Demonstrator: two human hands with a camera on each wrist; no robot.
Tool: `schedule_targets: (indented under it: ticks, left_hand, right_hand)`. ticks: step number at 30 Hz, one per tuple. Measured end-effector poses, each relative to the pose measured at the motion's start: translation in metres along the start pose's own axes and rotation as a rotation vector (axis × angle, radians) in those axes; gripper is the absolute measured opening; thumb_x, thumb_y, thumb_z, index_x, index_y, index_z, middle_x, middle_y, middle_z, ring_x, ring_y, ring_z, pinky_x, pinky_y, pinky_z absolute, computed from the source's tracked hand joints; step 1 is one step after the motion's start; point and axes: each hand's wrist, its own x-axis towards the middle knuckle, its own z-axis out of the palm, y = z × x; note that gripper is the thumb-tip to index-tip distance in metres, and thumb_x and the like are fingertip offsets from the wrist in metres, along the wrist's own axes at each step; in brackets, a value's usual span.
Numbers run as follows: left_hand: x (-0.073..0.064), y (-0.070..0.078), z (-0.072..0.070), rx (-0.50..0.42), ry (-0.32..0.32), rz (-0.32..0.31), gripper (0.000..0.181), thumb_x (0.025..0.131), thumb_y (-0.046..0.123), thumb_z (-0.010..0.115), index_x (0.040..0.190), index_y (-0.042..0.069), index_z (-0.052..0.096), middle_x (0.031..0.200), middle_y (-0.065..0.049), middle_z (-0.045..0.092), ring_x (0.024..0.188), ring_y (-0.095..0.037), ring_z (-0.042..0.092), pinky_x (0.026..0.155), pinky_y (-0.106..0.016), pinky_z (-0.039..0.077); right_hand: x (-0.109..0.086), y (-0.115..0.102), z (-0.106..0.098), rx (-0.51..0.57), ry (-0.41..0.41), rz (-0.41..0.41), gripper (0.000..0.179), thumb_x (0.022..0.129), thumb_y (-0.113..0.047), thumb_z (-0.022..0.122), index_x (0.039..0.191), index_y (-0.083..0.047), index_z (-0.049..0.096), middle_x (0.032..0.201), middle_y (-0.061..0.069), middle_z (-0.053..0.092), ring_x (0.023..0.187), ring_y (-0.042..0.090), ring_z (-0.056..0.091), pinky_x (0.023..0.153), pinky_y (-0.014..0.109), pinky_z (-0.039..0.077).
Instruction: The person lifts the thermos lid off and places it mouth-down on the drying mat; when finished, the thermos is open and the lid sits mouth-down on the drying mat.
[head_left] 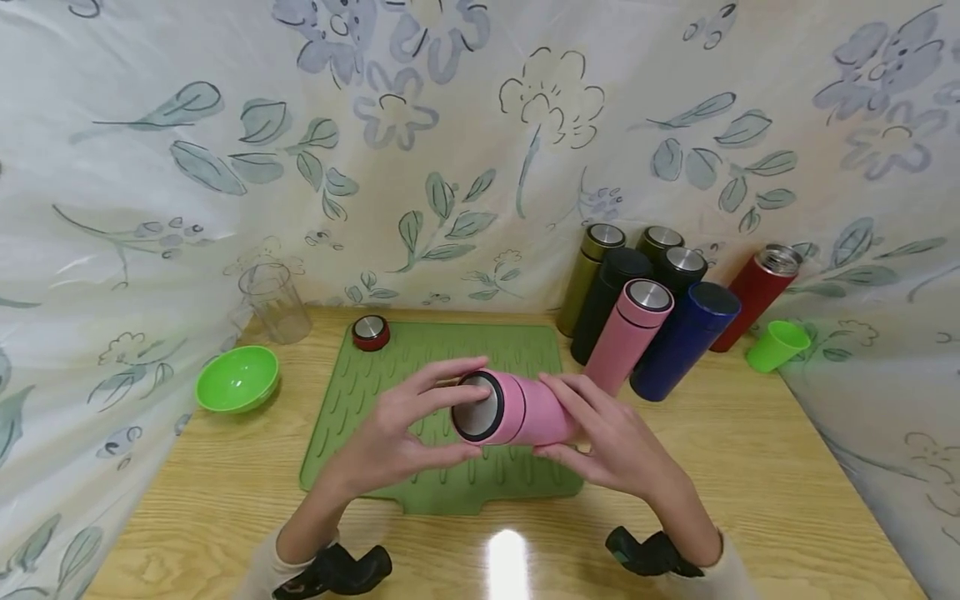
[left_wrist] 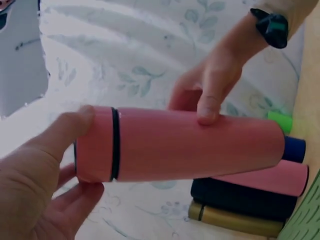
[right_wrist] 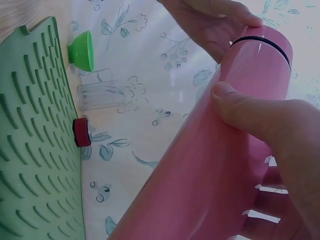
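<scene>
Above the green mat, both hands hold a pink thermos bottle (head_left: 547,410), tilted so its steel-topped lid (head_left: 480,407) faces the head camera. My left hand (head_left: 401,425) grips the lid, thumb on one side and fingers on the other, as the left wrist view also shows. Around the bottle's body curls my right hand (head_left: 611,433), seen close in the right wrist view with its thumb (right_wrist: 250,112) along the pink side. A black ring (left_wrist: 115,144) marks the seam between lid and body. The lid sits on the bottle; whether it is loose cannot be told.
A red cap (head_left: 371,332) lies on the green mat (head_left: 352,417). At right stand several thermoses, among them a second pink one (head_left: 626,337), a blue one (head_left: 684,342) and a lidless red one (head_left: 753,292), near a green cup (head_left: 777,346). Left are a green bowl (head_left: 237,379) and clear pitcher (head_left: 277,304).
</scene>
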Motion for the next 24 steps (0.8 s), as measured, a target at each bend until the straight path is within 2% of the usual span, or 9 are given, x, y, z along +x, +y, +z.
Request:
schedule_targets:
  ticks: [8, 14, 16, 19, 21, 24]
  left_hand:
    - [-0.001, 0.008, 0.001, 0.063, -0.006, -0.018, 0.048, 0.082, 0.018, 0.078, 0.125, 0.007, 0.06, 0.135, -0.018, 0.054, 0.123, -0.025, 0.058, 0.097, -0.023, 0.052]
    - [0.0, 0.012, -0.001, 0.104, 0.018, -0.059, 0.053, 0.078, 0.022, 0.082, 0.125, 0.009, 0.061, 0.13, -0.016, 0.058, 0.119, -0.023, 0.06, 0.096, -0.02, 0.051]
    - [-0.001, 0.014, -0.002, 0.113, 0.005, -0.083, 0.057, 0.078, 0.025, 0.082, 0.127, 0.009, 0.059, 0.131, -0.014, 0.057, 0.12, -0.022, 0.058, 0.098, -0.02, 0.05]
    - [-0.001, 0.017, -0.002, 0.132, -0.03, -0.086, 0.058, 0.08, 0.026, 0.08, 0.13, 0.009, 0.056, 0.136, -0.014, 0.053, 0.124, -0.022, 0.056, 0.102, -0.022, 0.048]
    - [-0.001, 0.018, -0.002, 0.152, -0.05, -0.081, 0.055, 0.083, 0.026, 0.077, 0.131, 0.01, 0.056, 0.138, -0.014, 0.052, 0.126, -0.022, 0.055, 0.104, -0.023, 0.047]
    - [-0.001, 0.019, -0.002, 0.183, -0.046, -0.09, 0.053, 0.083, 0.025, 0.076, 0.13, 0.01, 0.057, 0.137, -0.013, 0.053, 0.124, -0.022, 0.056, 0.102, -0.023, 0.048]
  right_hand:
    - [-0.004, 0.002, 0.006, -0.005, 0.008, -0.017, 0.072, 0.086, -0.057, 0.062, 0.137, -0.007, 0.052, 0.123, 0.007, 0.059, 0.092, 0.015, 0.064, 0.072, 0.031, 0.057]
    - [-0.003, 0.001, 0.008, -0.001, 0.013, -0.027, 0.073, 0.085, -0.057, 0.064, 0.136, -0.006, 0.053, 0.123, 0.008, 0.06, 0.092, 0.015, 0.064, 0.073, 0.03, 0.057]
    - [-0.004, 0.001, 0.009, -0.001, 0.015, -0.031, 0.073, 0.084, -0.056, 0.066, 0.136, -0.005, 0.053, 0.122, 0.008, 0.06, 0.092, 0.016, 0.065, 0.073, 0.031, 0.057]
    - [-0.004, 0.001, 0.009, -0.009, 0.019, -0.038, 0.074, 0.084, -0.056, 0.066, 0.135, -0.005, 0.053, 0.122, 0.008, 0.06, 0.092, 0.016, 0.065, 0.073, 0.031, 0.057]
    - [-0.004, 0.001, 0.01, -0.019, 0.023, -0.044, 0.073, 0.085, -0.057, 0.064, 0.135, -0.005, 0.054, 0.122, 0.009, 0.06, 0.092, 0.016, 0.065, 0.072, 0.031, 0.057]
    - [-0.004, 0.002, 0.01, -0.033, 0.026, -0.05, 0.073, 0.087, -0.06, 0.059, 0.134, -0.004, 0.054, 0.121, 0.009, 0.061, 0.091, 0.016, 0.065, 0.071, 0.031, 0.057]
